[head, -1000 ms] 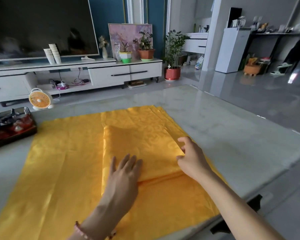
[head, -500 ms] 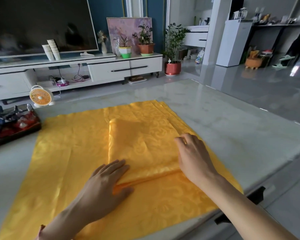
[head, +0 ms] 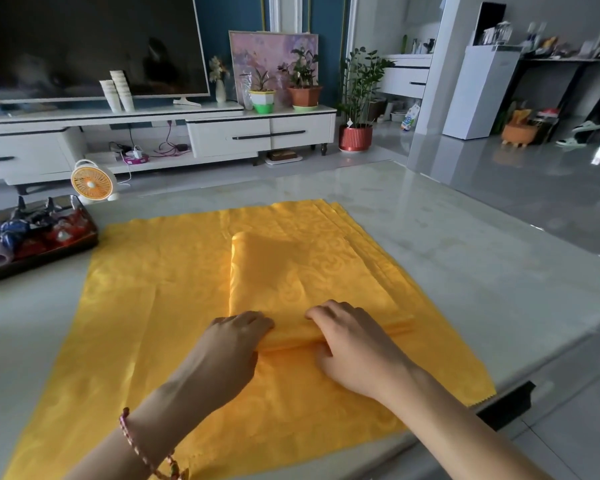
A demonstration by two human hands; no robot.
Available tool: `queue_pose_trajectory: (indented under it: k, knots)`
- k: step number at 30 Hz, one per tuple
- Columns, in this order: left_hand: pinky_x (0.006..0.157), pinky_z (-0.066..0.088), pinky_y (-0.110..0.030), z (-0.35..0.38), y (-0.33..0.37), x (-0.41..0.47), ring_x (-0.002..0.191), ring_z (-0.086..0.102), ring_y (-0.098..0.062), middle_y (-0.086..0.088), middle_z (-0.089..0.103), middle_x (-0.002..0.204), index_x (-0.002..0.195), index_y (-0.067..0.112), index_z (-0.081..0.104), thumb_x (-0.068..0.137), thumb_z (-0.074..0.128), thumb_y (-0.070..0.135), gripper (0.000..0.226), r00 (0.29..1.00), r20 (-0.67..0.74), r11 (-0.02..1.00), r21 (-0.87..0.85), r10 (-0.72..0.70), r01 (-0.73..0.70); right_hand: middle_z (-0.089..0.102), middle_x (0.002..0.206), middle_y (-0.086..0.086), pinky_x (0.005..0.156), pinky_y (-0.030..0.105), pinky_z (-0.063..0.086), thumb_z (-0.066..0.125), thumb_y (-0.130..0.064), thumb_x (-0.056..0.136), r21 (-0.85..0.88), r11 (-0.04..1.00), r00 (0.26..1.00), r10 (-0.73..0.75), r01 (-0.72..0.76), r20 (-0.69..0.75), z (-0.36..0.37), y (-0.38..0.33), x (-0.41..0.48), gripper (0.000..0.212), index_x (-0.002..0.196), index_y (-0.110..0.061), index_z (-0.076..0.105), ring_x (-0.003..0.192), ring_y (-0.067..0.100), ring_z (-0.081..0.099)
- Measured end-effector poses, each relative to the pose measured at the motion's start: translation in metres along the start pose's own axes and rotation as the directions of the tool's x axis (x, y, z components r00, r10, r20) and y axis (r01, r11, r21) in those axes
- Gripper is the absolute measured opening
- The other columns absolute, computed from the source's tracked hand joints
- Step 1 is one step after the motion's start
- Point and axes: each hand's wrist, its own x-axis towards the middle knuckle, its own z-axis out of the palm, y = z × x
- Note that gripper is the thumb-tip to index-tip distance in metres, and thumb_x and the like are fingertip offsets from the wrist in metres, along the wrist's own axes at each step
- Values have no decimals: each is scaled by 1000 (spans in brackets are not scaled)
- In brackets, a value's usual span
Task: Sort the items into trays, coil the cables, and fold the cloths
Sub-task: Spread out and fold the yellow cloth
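Left hand (head: 236, 341) and right hand (head: 355, 344) both curl round the near edge of the folded cloth (head: 291, 271); it looks slick, so layers could slip or drag the spread cloth (head: 146, 306) along.

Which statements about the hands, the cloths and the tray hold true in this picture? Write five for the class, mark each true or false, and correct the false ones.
1. The left hand and the right hand both hold the near edge of the folded cloth. True.
2. The folded cloth lies on top of a larger spread cloth of the same yellow. True.
3. The tray stands to the right of the cloths. False: it stands to their left, at the left side of the table.
4. The tray is empty. False: it holds dark blue and red items.
5. The bracelet is on the right wrist. False: it is on the left wrist.
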Motion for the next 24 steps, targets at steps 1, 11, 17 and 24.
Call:
queue_pose_trajectory:
  k: [1,11,17,24]
  knots:
    - [92,41,-21,-1,-2,0,109,57,-11,12,58,124,126,28,53,92,49,12,39,1000,-23,999,-38,-14,13,49,122,2,89,30,39,49,-9,87,-24,1000,1000,2,-2,-16,-1,1,0,41,127,-16,45,105,22,48]
    - [83,38,-3,-36,-23,-42,92,57,2,23,65,98,96,44,65,77,58,51,21,1000,4,901,-433,-7,8,50,65,-2,54,28,32,48,-2,85,121,979,971,140,-165,196,-38,21,3,27,67,-22,53,62,15,45]
    - [75,42,-3,-33,-33,-52,90,57,15,43,56,101,85,58,60,73,63,50,15,995,84,910,-408,-47,77,64,80,-6,66,23,44,67,-16,84,367,851,775,70,-375,628,-59,26,3,10,81,-24,64,71,7,57]
    - [64,39,-31,-26,-39,-26,63,46,-13,0,48,65,68,-1,51,77,47,58,60,922,221,630,-677,-319,381,56,72,-4,55,28,36,71,-35,78,195,876,897,420,-440,140,-52,50,21,22,73,-18,57,64,12,52]
